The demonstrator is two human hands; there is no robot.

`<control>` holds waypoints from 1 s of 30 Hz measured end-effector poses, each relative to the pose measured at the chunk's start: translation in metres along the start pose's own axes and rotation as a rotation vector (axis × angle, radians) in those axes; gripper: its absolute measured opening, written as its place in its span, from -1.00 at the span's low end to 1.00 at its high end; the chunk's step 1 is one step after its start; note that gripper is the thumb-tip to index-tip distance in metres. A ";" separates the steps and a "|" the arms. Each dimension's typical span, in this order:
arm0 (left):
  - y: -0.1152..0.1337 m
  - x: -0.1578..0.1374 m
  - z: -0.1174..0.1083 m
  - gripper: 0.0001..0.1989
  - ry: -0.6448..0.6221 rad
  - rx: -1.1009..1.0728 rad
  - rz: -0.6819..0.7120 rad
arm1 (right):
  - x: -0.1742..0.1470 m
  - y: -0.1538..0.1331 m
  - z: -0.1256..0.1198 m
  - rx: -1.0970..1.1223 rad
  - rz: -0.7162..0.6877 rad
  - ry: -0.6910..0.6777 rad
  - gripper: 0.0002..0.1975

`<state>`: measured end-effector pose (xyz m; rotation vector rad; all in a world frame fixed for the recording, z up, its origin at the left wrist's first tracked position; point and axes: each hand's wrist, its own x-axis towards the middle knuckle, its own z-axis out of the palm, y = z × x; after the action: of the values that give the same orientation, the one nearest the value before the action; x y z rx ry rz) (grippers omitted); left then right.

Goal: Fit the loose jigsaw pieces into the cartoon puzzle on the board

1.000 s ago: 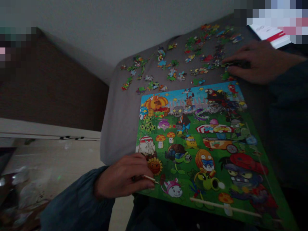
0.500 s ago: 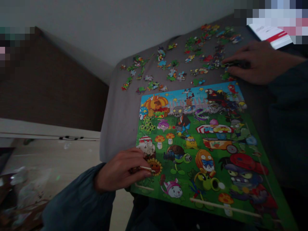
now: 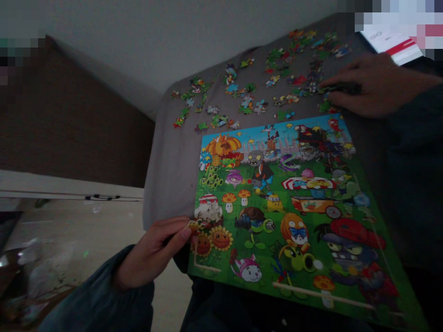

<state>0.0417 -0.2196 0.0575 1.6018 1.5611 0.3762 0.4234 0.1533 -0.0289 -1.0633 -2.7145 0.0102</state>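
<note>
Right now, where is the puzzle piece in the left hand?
In the head view, the puzzle piece is in the left hand's grip, at the left edge of the puzzle board, just above the printed sunflowers.

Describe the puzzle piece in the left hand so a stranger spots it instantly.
Find the large colorful puzzle. By the printed sunflowers at its left edge, the left hand pinches the puzzle piece. Being held sets it apart from loose pieces scattered on the gray cloth.
</note>
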 end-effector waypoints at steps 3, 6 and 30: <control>-0.008 -0.006 0.000 -0.62 0.063 -0.127 -0.223 | 0.000 0.001 0.001 0.003 0.007 0.015 -0.37; -0.009 -0.009 0.003 -0.63 0.130 -0.283 -0.357 | -0.001 0.002 0.002 0.021 0.005 0.024 -0.41; 0.014 0.008 0.021 -0.88 0.067 0.089 -0.228 | -0.001 0.007 0.005 0.005 0.032 -0.002 -0.51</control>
<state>0.0679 -0.2172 0.0527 1.4700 1.8125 0.2405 0.4274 0.1583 -0.0348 -1.1061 -2.6972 0.0231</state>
